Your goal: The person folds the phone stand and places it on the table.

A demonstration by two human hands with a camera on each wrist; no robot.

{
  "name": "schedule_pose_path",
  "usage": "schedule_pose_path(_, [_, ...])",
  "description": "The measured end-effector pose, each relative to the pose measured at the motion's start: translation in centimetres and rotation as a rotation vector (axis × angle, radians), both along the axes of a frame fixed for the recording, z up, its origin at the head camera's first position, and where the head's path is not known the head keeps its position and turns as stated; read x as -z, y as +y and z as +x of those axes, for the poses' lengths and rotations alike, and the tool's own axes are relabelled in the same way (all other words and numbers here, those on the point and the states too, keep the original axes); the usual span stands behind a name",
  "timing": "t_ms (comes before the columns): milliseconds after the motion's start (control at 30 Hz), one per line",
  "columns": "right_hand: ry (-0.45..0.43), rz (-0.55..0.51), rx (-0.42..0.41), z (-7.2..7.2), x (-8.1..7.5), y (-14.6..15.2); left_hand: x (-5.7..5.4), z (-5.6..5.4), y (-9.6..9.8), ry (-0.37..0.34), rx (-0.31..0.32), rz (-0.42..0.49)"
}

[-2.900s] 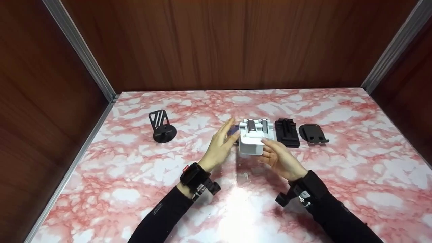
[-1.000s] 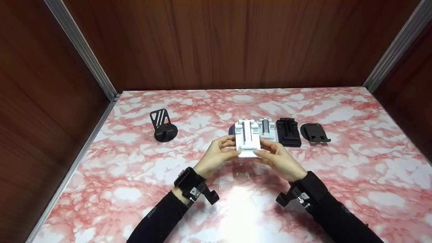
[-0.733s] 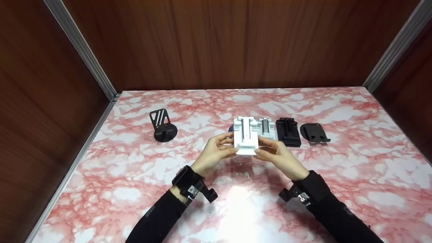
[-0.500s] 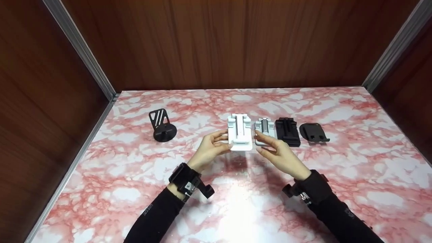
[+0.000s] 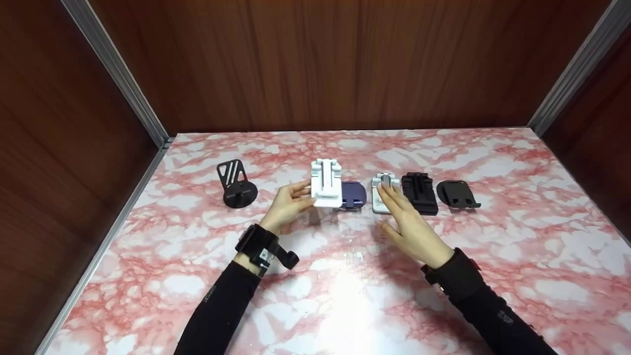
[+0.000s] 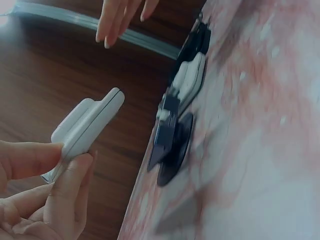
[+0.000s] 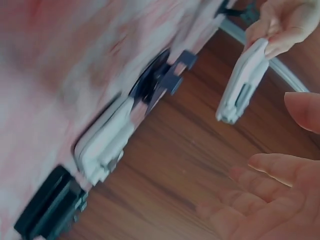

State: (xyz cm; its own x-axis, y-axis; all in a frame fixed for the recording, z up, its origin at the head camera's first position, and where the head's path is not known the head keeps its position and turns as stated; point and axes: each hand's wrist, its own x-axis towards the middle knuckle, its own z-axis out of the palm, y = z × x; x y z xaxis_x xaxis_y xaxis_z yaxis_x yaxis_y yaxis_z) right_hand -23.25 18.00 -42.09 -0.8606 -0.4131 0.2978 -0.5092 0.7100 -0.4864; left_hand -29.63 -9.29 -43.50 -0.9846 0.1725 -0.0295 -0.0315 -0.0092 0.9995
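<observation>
My left hand [image 5: 286,206] holds a white folding phone stand [image 5: 326,183] by its side edge, raised above the table. In the left wrist view the thumb and fingers pinch the end of this stand [image 6: 90,122], which is folded flat. My right hand [image 5: 413,230] has its fingers extended and grips nothing. In the head view it partly covers a second white phone stand [image 5: 379,204] with a grey strip, which lies on the table. The right wrist view shows a gap between the right hand [image 7: 280,200] and that stand [image 7: 102,140].
A purple phone stand [image 5: 353,195] lies just right of the held one. Further right are a folded black stand [image 5: 420,195] and a dark round-based stand [image 5: 457,194]. A black stand with a slotted plate [image 5: 239,192] stands at left on the marbled table [image 5: 197,276].
The white phone stand, partly unfolded and between both hands earlier, is now flat. My right hand has let go of it, and my left hand has carried it left, uncovering the purple stand.
</observation>
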Motion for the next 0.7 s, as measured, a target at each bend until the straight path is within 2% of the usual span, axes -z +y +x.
schedule_pose_path(333, [0.078,0.092,0.017,-0.3,0.4,0.2,1.2,-2.7,-1.9,-0.034,-0.007,-0.131])
schedule_pose_path(700, [0.086,0.162,0.036,-0.6,0.7,0.4,2.7,-4.4,-2.0,-0.14,-0.003,-0.136])
